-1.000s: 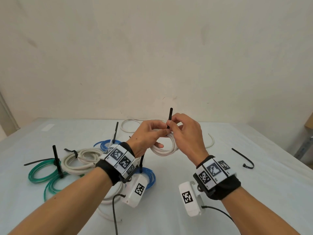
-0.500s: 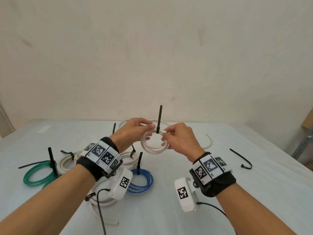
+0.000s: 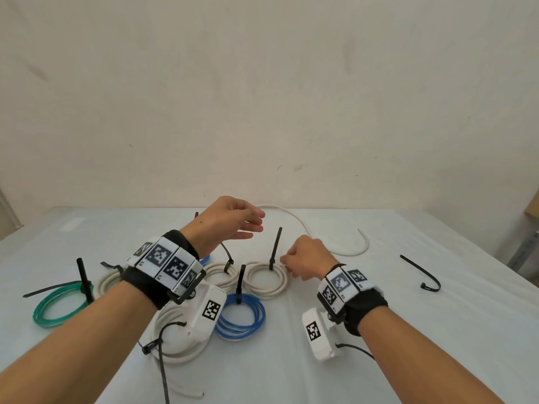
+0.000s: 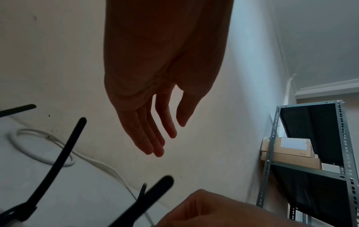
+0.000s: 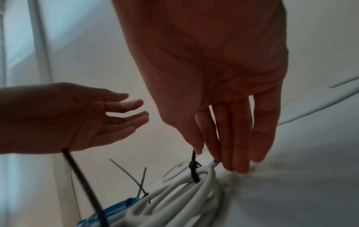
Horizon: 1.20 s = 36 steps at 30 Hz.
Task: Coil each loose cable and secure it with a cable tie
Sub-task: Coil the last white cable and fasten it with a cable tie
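Note:
A white cable coil (image 3: pixel 267 279) bound by a black cable tie (image 3: pixel 275 249) lies on the table, the tie's tail standing upright. My right hand (image 3: pixel 287 265) is at the coil's right edge. In the right wrist view its fingers (image 5: pixel 239 153) are nearly straight and the tips touch the coil (image 5: pixel 204 176) beside the tie (image 5: pixel 194 169). My left hand (image 3: pixel 256 225) hovers open above the table, left of the tie, holding nothing; the left wrist view shows its straight fingers (image 4: pixel 151 138). A loose white cable (image 3: pixel 320 243) lies uncoiled behind the coil.
Tied coils lie to the left: green (image 3: pixel 55 307), blue (image 3: pixel 242 319), and white ones (image 3: pixel 221 274) (image 3: pixel 175 345). A loose black tie (image 3: pixel 420 272) lies at the right. A metal shelf (image 4: pixel 310 153) with boxes stands beyond the table's right side.
The tied white coil went from being held up in both hands down onto the table. My left hand let go and spread open. My right hand followed the coil down.

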{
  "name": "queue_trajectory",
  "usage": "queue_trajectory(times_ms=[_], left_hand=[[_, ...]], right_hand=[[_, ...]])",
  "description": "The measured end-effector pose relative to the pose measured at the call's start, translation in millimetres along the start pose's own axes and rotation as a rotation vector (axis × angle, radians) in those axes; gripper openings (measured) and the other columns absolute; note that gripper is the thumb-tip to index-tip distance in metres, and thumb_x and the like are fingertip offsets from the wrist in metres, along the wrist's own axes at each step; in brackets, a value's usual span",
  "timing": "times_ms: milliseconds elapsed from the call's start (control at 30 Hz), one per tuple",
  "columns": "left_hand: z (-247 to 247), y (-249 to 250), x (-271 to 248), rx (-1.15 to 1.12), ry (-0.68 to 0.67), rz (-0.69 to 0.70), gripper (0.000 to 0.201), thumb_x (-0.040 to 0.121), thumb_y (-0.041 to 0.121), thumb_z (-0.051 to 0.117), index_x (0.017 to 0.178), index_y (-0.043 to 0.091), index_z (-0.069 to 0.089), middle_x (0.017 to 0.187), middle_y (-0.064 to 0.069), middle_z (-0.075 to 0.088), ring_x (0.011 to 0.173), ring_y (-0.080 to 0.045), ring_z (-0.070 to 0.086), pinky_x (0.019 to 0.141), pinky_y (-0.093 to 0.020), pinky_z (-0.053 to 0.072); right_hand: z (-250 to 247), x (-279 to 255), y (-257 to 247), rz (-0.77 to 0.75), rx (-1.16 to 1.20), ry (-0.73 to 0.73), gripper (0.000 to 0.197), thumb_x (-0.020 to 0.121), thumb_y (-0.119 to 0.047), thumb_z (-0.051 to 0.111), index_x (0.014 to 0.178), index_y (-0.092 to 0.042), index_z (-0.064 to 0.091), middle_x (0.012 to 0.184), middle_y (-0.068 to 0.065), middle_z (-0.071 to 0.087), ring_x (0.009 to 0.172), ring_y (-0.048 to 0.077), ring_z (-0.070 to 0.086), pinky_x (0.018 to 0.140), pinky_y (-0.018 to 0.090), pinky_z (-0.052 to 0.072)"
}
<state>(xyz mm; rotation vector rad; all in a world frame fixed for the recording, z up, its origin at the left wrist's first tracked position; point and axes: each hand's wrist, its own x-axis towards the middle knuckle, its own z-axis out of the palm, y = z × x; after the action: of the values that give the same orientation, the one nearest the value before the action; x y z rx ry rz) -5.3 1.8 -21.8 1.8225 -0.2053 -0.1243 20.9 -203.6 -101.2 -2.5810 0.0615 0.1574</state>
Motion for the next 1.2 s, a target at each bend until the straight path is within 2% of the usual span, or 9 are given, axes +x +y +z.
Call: queue_trajectory(times_ms=[233,467,533,667,767,867,933,1033,1200], left_hand=[[6.0,-2.9,1.5,-0.046,-0.035,0.0,0.022,0.104,0.017,0.061,0.108,0.001,0.075,0.112,-0.018,0.076,0.1,-0.022,0.076,0.086,-0.033,0.063],[26.9,12.2,-2.5,-0.091,-0.091,0.019,0.024,0.105,0.016,0.058,0.109,-0.003,0.073,0.11,-0.021,0.076,0.099,-0.027,0.077,0.08,-0.032,0.064],[36.1,16.7,-4.8,-0.103,-0.123,0.004,0.025,0.106,0.015,0.057,0.11,-0.004,0.072,0.11,-0.023,0.075,0.097,-0.029,0.077,0.078,-0.032,0.064],[56.5,21.9,-9.3,-0.142,-0.2,-0.146,0.034,0.109,0.02,0.051,0.117,-0.011,0.064,0.107,-0.029,0.074,0.092,-0.032,0.078,0.076,-0.035,0.065],[71.8,20.3,-8.8,-0.257,-0.25,-0.33,0.05,0.111,0.032,0.046,0.122,-0.015,0.056,0.103,-0.034,0.073,0.097,-0.041,0.076,0.082,-0.041,0.064],[80.6,16.6,-3.9,-0.485,-0.265,-0.411,0.057,0.109,0.037,0.048,0.126,-0.017,0.049,0.107,-0.038,0.07,0.099,-0.045,0.074,0.085,-0.044,0.064],[83.0,18.9,-0.1,-0.655,-0.228,-0.339,0.05,0.109,0.028,0.052,0.128,-0.018,0.052,0.111,-0.034,0.071,0.099,-0.041,0.075,0.084,-0.042,0.064],[80.5,26.4,6.3,-0.803,-0.113,-0.193,0.029,0.108,0.003,0.044,0.123,-0.017,0.059,0.105,-0.025,0.073,0.087,-0.03,0.077,0.078,-0.035,0.065],[71.1,39.8,2.9,-0.696,-0.02,-0.065,0.028,0.109,0.006,0.042,0.119,-0.006,0.065,0.076,-0.003,0.061,0.064,-0.011,0.059,0.068,-0.026,0.06]], right_hand=[[-29.1,11.2,36.2,0.138,-0.377,0.116,0.034,0.102,-0.017,0.047,0.135,-0.007,0.052,0.143,0.015,0.049,0.129,0.034,0.055,0.101,0.041,0.047],[-45.7,0.7,43.1,0.14,-0.487,-0.035,0.028,0.1,-0.012,0.05,0.126,-0.007,0.058,0.134,0.015,0.058,0.118,0.034,0.062,0.094,0.038,0.052],[-53.7,-2.7,38.2,0.113,-0.328,-0.083,0.021,0.1,-0.013,0.05,0.117,-0.007,0.06,0.128,0.015,0.064,0.106,0.031,0.065,0.089,0.038,0.056],[-75.3,-18.2,20.1,0.001,0.235,0.041,0.008,0.104,-0.011,0.046,0.098,-0.013,0.053,0.097,0.01,0.076,0.068,0.021,0.061,0.072,0.034,0.059],[-94.1,-42.4,1.3,-0.126,0.699,0.078,0.011,0.107,-0.008,0.047,0.097,-0.011,0.049,0.092,0.016,0.072,0.066,0.02,0.057,0.081,0.039,0.062],[-104.8,-66.3,-15.4,-0.241,0.939,0.042,0.008,0.109,-0.007,0.046,0.102,-0.01,0.049,0.094,0.017,0.069,0.07,0.019,0.058,0.091,0.043,0.063],[-106.6,-80.4,-23.3,-0.295,0.963,0.043,0.01,0.108,-0.005,0.045,0.101,-0.011,0.048,0.092,0.013,0.069,0.073,0.019,0.06,0.091,0.041,0.062],[-104.4,-92.7,-29.3,-0.294,0.971,0.056,0.011,0.105,-0.005,0.044,0.096,-0.011,0.048,0.084,0.009,0.07,0.074,0.02,0.06,0.076,0.036,0.057],[-114.3,-91.5,-21.3,-0.216,1.181,0.137,0.027,0.11,-0.031,0.047,0.098,-0.011,0.058,0.076,0.006,0.07,0.077,0.019,0.06,0.073,0.033,0.045]])
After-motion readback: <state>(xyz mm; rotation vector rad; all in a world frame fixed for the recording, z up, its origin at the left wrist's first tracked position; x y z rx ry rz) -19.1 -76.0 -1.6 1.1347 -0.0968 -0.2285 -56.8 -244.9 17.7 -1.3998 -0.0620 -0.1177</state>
